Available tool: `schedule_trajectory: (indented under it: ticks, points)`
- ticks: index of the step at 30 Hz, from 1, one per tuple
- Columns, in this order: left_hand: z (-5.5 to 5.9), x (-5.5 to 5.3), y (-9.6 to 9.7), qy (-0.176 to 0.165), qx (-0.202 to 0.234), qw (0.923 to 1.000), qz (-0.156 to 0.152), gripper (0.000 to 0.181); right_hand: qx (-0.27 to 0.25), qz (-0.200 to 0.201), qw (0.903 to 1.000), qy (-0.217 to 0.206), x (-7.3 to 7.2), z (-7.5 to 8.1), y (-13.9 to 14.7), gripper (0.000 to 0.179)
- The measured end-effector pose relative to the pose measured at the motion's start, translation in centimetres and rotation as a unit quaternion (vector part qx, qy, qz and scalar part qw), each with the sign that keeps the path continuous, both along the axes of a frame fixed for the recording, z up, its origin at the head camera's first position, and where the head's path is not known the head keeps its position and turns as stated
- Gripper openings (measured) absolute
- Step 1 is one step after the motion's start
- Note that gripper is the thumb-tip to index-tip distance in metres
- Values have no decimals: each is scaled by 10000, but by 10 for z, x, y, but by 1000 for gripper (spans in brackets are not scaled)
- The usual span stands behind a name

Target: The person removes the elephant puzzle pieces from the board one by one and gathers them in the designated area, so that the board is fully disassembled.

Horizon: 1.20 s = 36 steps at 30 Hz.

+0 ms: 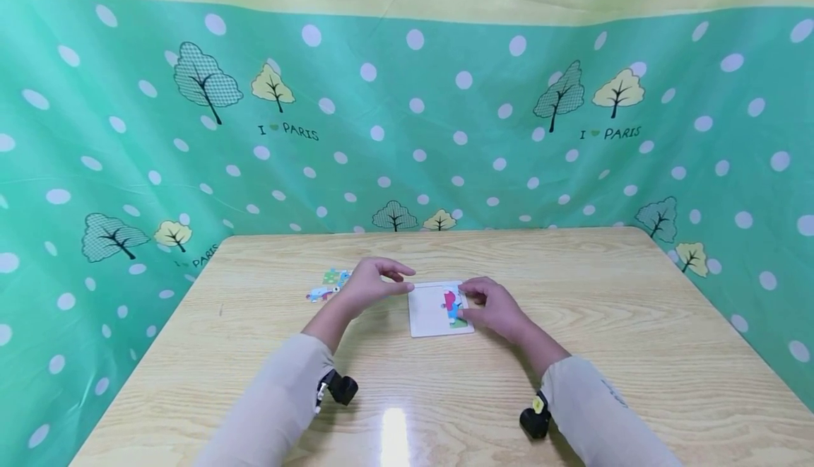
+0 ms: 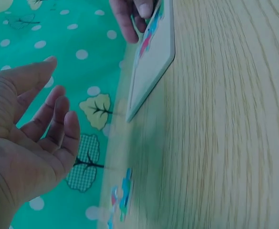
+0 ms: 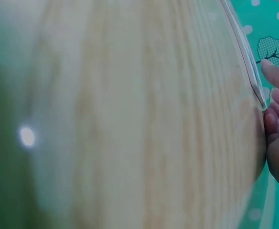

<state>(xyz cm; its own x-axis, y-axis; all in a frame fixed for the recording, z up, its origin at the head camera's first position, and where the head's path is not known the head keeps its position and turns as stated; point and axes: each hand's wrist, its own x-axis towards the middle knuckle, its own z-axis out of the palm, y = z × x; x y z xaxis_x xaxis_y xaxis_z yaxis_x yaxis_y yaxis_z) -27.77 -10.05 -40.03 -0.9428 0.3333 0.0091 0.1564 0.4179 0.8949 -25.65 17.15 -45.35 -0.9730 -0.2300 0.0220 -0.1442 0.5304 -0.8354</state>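
Note:
A square white puzzle tray [image 1: 427, 315] lies on the table, with joined picture pieces [image 1: 452, 300] in red, blue and green along its right side. My right hand [image 1: 499, 310] rests over that side; its thumb touches the pieces, and its forefinger lies by the tray's upper right corner. At the tray's upper left corner hovers my left hand [image 1: 369, 287], its thumb and fingers apart. The left wrist view shows this left hand [image 2: 39, 129] with nothing in it. Only the tray's edge [image 3: 246, 57] shows in the right wrist view, beside the right hand's fingers [image 3: 278, 76].
Several loose puzzle pieces [image 1: 330, 278] lie on the wooden table [image 1: 572, 269], partly behind the left hand. A green dotted cloth [image 1: 439, 135] hangs behind the table and along its sides. Each wrist wears a small black camera [image 1: 343, 389].

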Motion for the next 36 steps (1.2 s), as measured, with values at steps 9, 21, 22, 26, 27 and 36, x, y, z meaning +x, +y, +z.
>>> schedule_trajectory:
  ticks: [9, 21, 22, 26, 27, 36]
  points:
    - [-1, -5, 24, -100, -221, 9993, -287, 29, 427, -6, 9991, 76, 4, 8, -3, 33]
    - [-12, -16, 47, -570, -583, 9946, -642, 26, 863, 498, 9942, 398, 13, 10, 0, 31]
    - [-13, -17, 49, -620, -637, 9938, -663, 25, 862, 533, 9939, 440, 13, 9, 0, 30]
    - [-19, -18, 55, -712, -857, 9912, -716, 24, 832, 605, 9931, 571, 13, 7, 3, 30]
    - [-20, -19, 57, -701, -912, 9907, -720, 24, 843, 612, 9927, 602, 14, 7, 4, 30]
    - [-23, -20, 68, -523, -1327, 9878, -630, 25, 835, 585, 9929, 606, 18, 7, 8, 27]
